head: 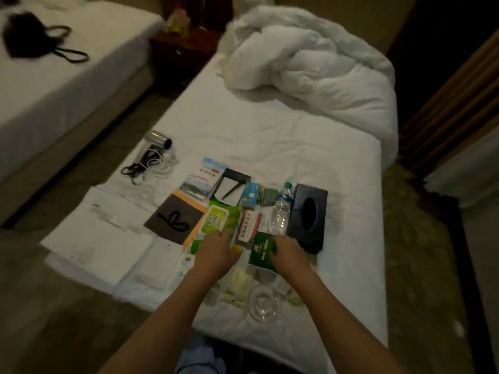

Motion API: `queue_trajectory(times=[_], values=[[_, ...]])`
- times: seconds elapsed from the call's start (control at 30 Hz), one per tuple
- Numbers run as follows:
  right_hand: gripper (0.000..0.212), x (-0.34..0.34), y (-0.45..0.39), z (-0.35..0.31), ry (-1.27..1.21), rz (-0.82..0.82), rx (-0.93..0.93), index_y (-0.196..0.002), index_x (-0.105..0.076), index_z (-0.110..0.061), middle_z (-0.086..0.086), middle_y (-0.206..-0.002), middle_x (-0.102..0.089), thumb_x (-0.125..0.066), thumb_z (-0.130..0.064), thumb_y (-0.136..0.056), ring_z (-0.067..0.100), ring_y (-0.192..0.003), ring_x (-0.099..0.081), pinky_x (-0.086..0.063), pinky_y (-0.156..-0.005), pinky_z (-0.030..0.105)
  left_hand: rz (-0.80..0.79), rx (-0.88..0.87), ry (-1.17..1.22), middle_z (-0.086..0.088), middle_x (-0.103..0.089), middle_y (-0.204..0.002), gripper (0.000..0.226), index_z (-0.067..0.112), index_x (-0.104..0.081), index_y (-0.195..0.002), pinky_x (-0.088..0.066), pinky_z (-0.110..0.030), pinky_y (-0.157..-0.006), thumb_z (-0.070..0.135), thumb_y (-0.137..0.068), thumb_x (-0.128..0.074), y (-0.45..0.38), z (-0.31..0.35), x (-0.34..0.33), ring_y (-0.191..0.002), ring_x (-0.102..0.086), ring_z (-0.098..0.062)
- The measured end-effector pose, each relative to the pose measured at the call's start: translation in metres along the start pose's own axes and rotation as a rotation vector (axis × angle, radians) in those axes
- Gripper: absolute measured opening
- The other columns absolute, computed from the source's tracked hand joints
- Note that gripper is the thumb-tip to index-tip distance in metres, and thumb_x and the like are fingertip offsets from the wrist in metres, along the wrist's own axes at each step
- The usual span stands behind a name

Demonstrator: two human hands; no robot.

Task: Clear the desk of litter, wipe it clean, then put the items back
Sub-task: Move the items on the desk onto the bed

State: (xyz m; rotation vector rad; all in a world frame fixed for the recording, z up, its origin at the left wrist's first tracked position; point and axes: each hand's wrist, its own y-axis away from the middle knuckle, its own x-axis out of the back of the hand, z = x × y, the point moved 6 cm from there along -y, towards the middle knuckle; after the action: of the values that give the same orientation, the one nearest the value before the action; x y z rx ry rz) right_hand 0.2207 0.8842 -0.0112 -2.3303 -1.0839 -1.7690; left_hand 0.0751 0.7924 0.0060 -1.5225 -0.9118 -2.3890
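Desk items lie spread on a white bed (270, 136). My left hand (216, 251) rests on the near end of a green wet-wipes pack (217, 220), fingers bent over its edge. My right hand (287, 252) lies on a dark green booklet (260, 252); whether it grips it is unclear. Between the hands sits a red-and-white box (249, 224). Behind them stand a plastic water bottle (280, 211) and a black tissue box (307, 215). A clear glass ashtray (263, 303) and small sachets (239, 282) lie near my forearms.
A hair dryer with coiled cord (154, 155), brochures (202, 178), a black notepad holder with a pen (229, 184), a brown folder (175, 220) and white papers (100, 238) lie left. A rumpled duvet (310, 66) fills the bed's far end. A second bed (54, 76) with a black bag (27, 33) stands left.
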Motion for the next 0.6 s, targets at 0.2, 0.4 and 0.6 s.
queue_trajectory(times=[0.2, 0.4, 0.6], values=[[0.027, 0.018, -0.006, -0.092, 0.109, -0.027, 0.332, -0.117, -0.054, -0.012, 0.011, -0.121, -0.055, -0.053, -0.024, -0.092, 0.028, -0.111, -0.051, -0.046, -0.091, 0.039, 0.111, 0.171, -0.003, -0.01, -0.044, -0.134, 0.048, 0.013, -0.038, -0.137, -0.043, -0.039, -0.095, 0.037, -0.096, -0.046, 0.045, -0.052, 0.04, -0.122, -0.042, -0.028], [0.026, 0.009, 0.018, -0.193, 0.166, -0.085, 0.64, -0.118, -0.052, -0.008, 0.011, -0.117, -0.053, -0.049, -0.023, -0.098, 0.029, -0.106, -0.05, -0.045, -0.083, 0.037, 0.233, 0.416, 0.068, -0.006, -0.047, -0.132, 0.048, 0.018, -0.038, -0.139, -0.041, -0.036, -0.096, 0.038, -0.096, -0.043, 0.117, -0.129, 0.062, -0.12, -0.045, -0.024], [0.026, -0.023, 0.064, -0.314, 0.199, -0.117, 0.945, -0.117, -0.053, -0.011, 0.01, -0.117, -0.055, -0.051, -0.027, -0.097, 0.028, -0.111, -0.049, -0.042, -0.081, 0.034, 0.341, 0.64, 0.288, -0.003, -0.055, -0.129, 0.042, 0.02, -0.047, -0.13, -0.047, -0.035, -0.097, 0.042, -0.094, -0.046, 0.196, -0.206, 0.069, -0.114, -0.053, -0.021]])
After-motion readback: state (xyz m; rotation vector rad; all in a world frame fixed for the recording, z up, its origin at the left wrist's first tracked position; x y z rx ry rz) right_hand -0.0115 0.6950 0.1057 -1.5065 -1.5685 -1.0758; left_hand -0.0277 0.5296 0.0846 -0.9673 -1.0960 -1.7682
